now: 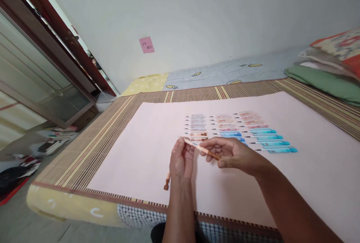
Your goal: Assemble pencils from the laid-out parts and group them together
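A peach-coloured pen with a brown end is held between both my hands above the pale pink sheet. My left hand pinches its pale tip end. My right hand has thumb and fingers on the brown end. Beside my left wrist lies another pen with a brown end, partly hidden by the forearm. Beyond my hands, pens lie in three columns: grey ones, pinkish ones, blue ones and turquoise ones. My right hand covers part of the middle column.
Under the sheet is a striped mat on a bed. Folded green cloth and a patterned pillow are stacked at the right. A pink note is stuck to the wall. A glass-panelled door stands on the left.
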Motion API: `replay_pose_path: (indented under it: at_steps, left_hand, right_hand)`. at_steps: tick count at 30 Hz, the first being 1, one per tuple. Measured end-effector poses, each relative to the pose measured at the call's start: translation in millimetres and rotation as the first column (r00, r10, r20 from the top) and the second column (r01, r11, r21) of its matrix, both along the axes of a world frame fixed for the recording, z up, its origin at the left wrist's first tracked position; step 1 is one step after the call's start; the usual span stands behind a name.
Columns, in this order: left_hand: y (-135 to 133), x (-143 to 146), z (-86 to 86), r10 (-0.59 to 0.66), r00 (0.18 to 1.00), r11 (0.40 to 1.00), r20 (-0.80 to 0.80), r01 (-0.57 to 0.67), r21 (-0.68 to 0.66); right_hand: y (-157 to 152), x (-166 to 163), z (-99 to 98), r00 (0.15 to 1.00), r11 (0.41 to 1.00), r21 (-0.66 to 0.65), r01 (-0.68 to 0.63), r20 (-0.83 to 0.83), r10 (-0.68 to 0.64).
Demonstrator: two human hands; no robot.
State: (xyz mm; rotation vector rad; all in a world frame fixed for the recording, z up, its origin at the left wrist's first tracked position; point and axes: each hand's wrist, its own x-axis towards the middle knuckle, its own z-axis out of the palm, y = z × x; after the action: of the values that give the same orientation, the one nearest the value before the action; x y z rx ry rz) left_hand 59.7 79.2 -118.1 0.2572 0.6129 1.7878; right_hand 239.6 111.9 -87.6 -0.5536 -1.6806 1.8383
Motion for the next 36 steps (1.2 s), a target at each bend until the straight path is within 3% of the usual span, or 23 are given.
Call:
replay_pose_path:
  at_steps: [5, 12, 19, 26, 33, 35, 36]
  left_hand:
    - [0, 0, -0.4, 0.001, 0.999, 1.0, -0.05, -0.002, -0.02]
    - [-3, -1, -2.7, -0.112, 0.988, 0.994, -0.11, 0.113, 0.006]
    - [-3, -8, 0.1, -0.096, 0.985, 0.995, -0.14, 0.099, 0.011]
    - [-4, -9, 0.6, -0.109, 0.967, 0.992, -0.231, 0.092, -0.082]
    - [-5, -12, 3.9, -0.215, 0.904, 0.975, -0.37, 0.178, -0.132]
    - [-7, -24, 6.1, -0.201, 0.859, 0.974, -0.471, 0.123, -0.19]
    - [-8, -32, 7.3, -0.145, 0.836, 0.976, -0.529, 0.035, -0.214]
  right_hand:
    - [-2, -2, -0.2, 1.0, 0.999, -0.038, -0.001, 0.003, 0.001]
    - [-5, -6, -2.7, 0.999, 1.0, 0.001, -0.03, 0.024, 0.03]
    - [-7, -6, -1.2, 0.995, 0.997, -0.008, -0.078, 0.06, 0.078]
    - [-8, -14, -6.1, 0.969, 0.992, 0.08, 0.097, 0.219, -0.112]
    - [-21, -40, -20.4, 0.976, 0.998, -0.035, 0.053, 0.214, -0.044]
    - [-26, -49, -26.0, 0.973, 0.995, -0.099, 0.027, 0.233, -0.003]
    - [-29, -53, -29.2, 0.969, 0.992, -0.125, 0.018, 0.248, 0.014]
